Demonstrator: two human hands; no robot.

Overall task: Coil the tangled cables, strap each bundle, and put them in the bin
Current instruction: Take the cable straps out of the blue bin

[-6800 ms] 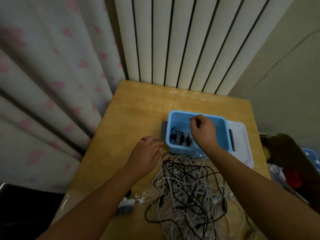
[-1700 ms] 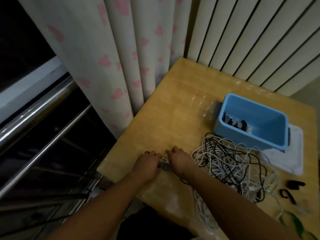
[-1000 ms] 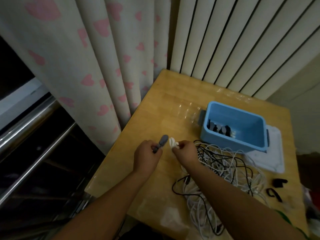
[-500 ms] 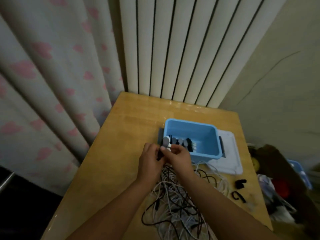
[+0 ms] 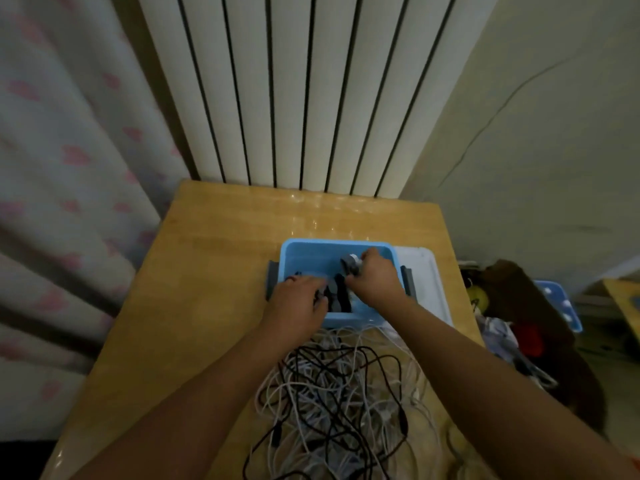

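Both hands are reaching into the blue bin (image 5: 311, 252) lying crosswise on the bench (image 5: 207, 271), the right hand (image 5: 375, 277) pinching a small strapped bundle (image 5: 350, 262), the left hand (image 5: 301, 304) fingering dark straps (image 5: 337, 296), tangled cables (image 5: 339, 403) lying nearer.

Both arms outstretched, left hand (image 5: 300, 304) and right hand (image 5: 375, 279) curled, fingers down.

A wooden table (image 5: 194, 306) stands against a white ribbed radiator (image 5: 294, 91). A pale curtain (image 5: 69, 168) with pink hearts hangs left of the table. A white lid (image 5: 429, 282) lies flat on the table at its right edge. Right of the table, on the floor, sits a dim clutter of brown, red and blue items (image 5: 533, 320); details cannot be told. A cracked wall (image 5: 536, 133) rises right of the radiator.
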